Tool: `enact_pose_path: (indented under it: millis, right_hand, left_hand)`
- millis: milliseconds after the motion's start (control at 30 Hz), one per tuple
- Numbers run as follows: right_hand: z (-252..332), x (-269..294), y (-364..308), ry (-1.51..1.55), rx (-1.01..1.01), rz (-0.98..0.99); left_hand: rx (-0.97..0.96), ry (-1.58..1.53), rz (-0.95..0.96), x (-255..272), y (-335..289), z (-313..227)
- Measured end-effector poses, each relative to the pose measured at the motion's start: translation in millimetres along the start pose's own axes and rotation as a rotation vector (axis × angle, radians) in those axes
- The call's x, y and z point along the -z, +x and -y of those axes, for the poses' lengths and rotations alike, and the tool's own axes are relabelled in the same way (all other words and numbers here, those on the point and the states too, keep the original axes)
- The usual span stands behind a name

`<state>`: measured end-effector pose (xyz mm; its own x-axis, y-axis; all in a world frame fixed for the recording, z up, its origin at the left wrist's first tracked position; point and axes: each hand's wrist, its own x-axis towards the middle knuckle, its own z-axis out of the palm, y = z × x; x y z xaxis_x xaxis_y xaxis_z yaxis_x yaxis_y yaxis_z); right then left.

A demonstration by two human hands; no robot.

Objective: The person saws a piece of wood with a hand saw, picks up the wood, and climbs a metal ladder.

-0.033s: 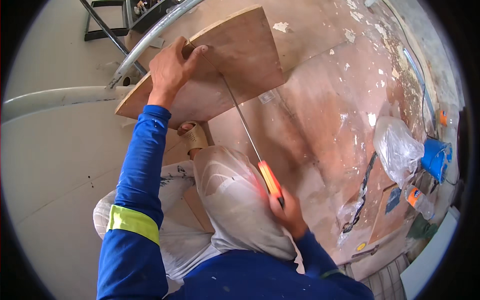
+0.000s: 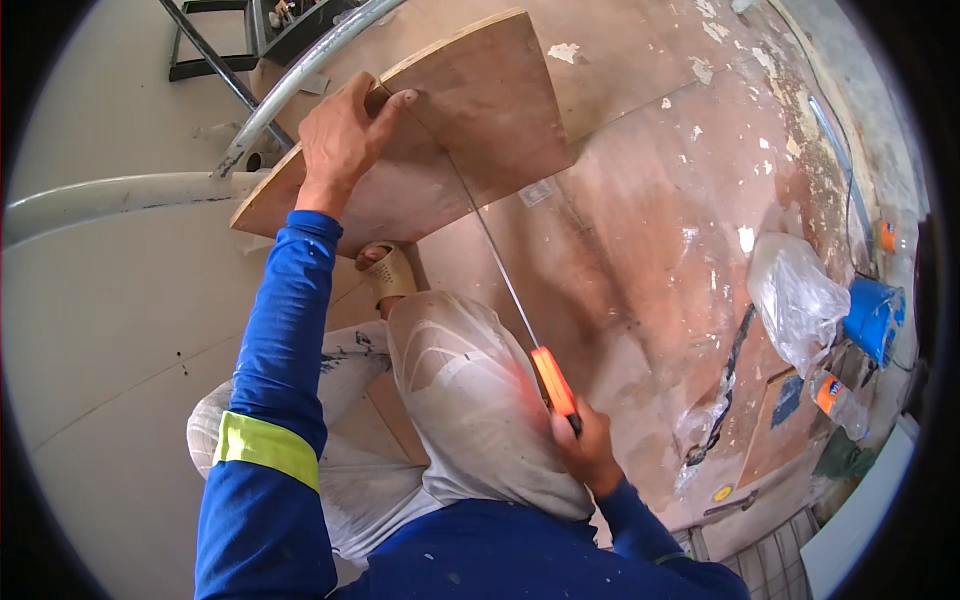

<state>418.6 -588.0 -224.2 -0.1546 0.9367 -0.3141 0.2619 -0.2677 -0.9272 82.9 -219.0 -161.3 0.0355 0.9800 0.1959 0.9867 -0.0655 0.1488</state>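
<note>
A brown plywood board (image 2: 485,100) is held tilted in front of me, with a cut line running down from its top edge. My left hand (image 2: 345,138) is closed over that edge, thumb on the face beside the cut. In my right hand (image 2: 588,448), fingers wrapped round its grip, is a handsaw (image 2: 554,382) with an orange and black handle. Its thin blade slopes up from the handle into the board, and the far part of the blade is hidden. Below the board, my sandalled foot (image 2: 388,275) shows.
A curved pale metal tube (image 2: 130,195) and a slanting pipe (image 2: 300,75) pass near the board's left side. On the right lie a clear plastic bag (image 2: 795,300), a blue bucket (image 2: 874,320) and a plastic bottle (image 2: 840,403). The brown floor sheeting (image 2: 680,220) has pale flaked patches.
My right hand has drawn the saw back toward me and slightly to the right, so its handle is farther from the board. The left hand and the board stay put.
</note>
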Motion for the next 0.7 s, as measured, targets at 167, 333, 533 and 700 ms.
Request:
enact_pose_path:
  millis: [167, 333, 533, 700]
  right_hand:
    - [52, -50, 166, -0.026, -0.053, -0.029]
    - [25, -54, 163, 0.036, 0.057, -0.053]
    - [11, -18, 45, 0.047, -0.004, -0.069]
    - [34, -91, 254, -0.057, -0.026, -0.02]
  left_hand:
    - [-0.007, -0.02, -0.01, -11, 0, 3]
    - [0.012, 0.017, 0.031, -11, 0, 11]
    - [0.002, 0.005, 0.017, 1, 2, -1]
    - [-0.018, -0.002, -0.027, -23, 1, 5]
